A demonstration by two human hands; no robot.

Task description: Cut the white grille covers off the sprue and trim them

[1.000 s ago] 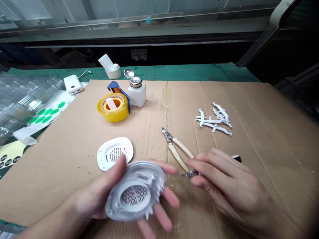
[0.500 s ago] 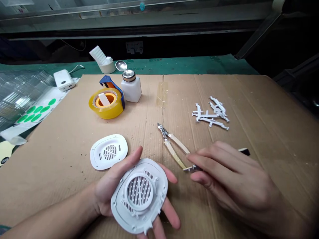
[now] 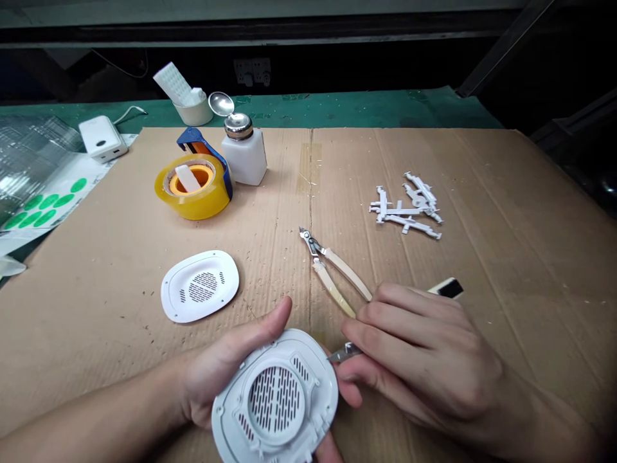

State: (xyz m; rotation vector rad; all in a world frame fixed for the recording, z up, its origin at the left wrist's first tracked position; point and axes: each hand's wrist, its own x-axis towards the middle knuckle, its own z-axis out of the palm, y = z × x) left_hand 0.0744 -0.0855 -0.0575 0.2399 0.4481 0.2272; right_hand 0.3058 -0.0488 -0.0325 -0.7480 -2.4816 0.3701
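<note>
My left hand [image 3: 226, 360] cradles an oval white plastic cover [image 3: 284, 354], its inner face up and its slotted round vent [image 3: 276, 405] showing. The cover's lower edge runs out of the picture. My right hand [image 3: 424, 360] grips a craft knife [image 3: 344, 352] whose black-and-white handle end sticks out past the fingers. Its metal blade points left, with the tip at the cover's right edge. Just above my right hand lie cream-handled flush cutters [image 3: 332, 270], not touched. A matching white oval cover [image 3: 200, 286] rests outer face up left of my hands.
Brown cardboard [image 3: 482, 334] covers the bench. White plastic sprue pieces [image 3: 405, 209] lie at right. At the back stand a yellow tape roll [image 3: 193, 186], a white dispensing bottle [image 3: 244, 154] and a white cup [image 3: 193, 110]. A white charger [image 3: 102, 137] and green stickers [image 3: 41, 209] lie left.
The left hand has turned the cover flat, inner face up, and it sits lower in view. The knife blade has come to its edge. The whole scene has shifted upward in the picture.
</note>
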